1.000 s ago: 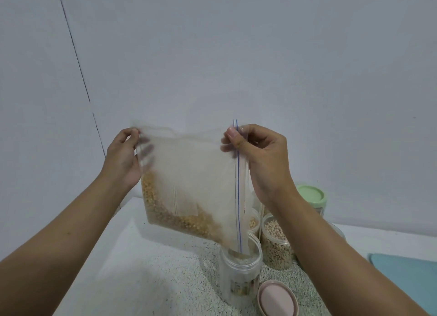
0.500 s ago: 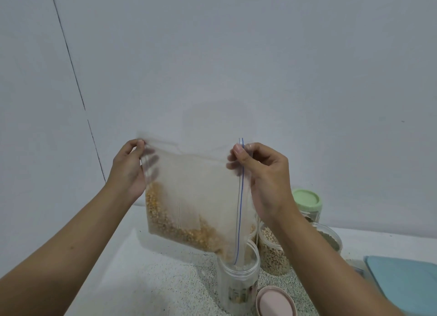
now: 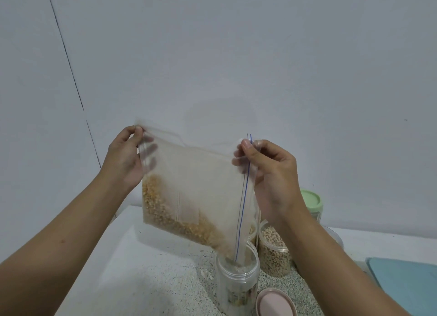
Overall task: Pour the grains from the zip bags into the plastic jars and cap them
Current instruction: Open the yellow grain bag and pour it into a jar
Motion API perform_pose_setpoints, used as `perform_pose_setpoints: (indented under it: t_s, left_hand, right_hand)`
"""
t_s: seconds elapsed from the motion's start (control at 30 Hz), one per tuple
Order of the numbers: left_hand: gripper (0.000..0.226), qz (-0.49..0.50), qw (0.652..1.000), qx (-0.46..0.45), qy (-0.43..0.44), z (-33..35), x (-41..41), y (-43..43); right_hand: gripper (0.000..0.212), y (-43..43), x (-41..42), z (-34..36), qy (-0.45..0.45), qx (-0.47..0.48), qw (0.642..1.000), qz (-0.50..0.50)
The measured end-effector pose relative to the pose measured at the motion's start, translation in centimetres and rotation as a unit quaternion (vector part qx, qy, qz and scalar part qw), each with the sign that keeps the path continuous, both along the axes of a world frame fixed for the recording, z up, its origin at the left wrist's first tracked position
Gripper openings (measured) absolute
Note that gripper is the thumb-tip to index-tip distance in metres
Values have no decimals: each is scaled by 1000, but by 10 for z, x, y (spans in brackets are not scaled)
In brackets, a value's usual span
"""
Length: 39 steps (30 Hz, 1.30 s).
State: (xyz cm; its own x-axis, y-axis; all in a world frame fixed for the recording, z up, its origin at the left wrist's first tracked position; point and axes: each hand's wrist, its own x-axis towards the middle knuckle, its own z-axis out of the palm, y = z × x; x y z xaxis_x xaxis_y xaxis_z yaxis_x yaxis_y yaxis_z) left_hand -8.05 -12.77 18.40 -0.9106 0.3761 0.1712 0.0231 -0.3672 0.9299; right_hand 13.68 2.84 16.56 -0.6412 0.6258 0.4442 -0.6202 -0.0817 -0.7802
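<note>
Pink plastic comes nearest: a round lid (image 3: pixel 276 304) lying flat on the speckled surface (image 3: pixel 165 280), at about 4 o'clock from a clear jar (image 3: pixel 236 280) and just beside it. The jar stands upright with its mouth uncovered, and a few grains lie in its bottom.

Above it, both hands hold a clear zip bag (image 3: pixel 201 185) up in the air, turned so its blue-lined zip edge runs down the right side. The bag's lowest corner, at 5 o'clock, dips into the jar's mouth. Yellow grains (image 3: pixel 165 211) lie along the bag's lower edge, sloping down towards that corner.

The left hand (image 3: pixel 123 162) is at the bag's 10 o'clock corner, its fingers (image 3: pixel 128 136) pinching the plastic, some of them showing through from behind. The right hand (image 3: pixel 272 178) is at the 2 o'clock corner, its fingers (image 3: pixel 246 148) pinching the top of the zip edge.

A pale blue mat (image 3: pixel 406 282) lies at 3 o'clock from the clear jar. Behind that jar, at 1 o'clock, stands a second jar (image 3: pixel 274 252) full of pale round grains, lidless. Farther back, partly hidden by the right wrist, is a jar with a green lid (image 3: pixel 312 202). A plain grey wall (image 3: pixel 236 55) rises behind everything.
</note>
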Motion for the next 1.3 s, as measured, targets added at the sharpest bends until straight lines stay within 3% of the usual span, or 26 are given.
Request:
perform_pose_setpoints:
  t_s: [0.23,0.5,1.3]
  left_hand:
    - [26,4,1000,1,6,10,1,-2]
    - [28,7,1000,-10,1,7,0,-4]
    - [26,-14,1000,-2,15,16,4,-12]
  right_hand:
    - [14,2,1,9,-10,-12,1000,19]
    - [29,-2,2,9,-20,-2,999,25]
    - [26,-7,5,8,-30,-28,998,47]
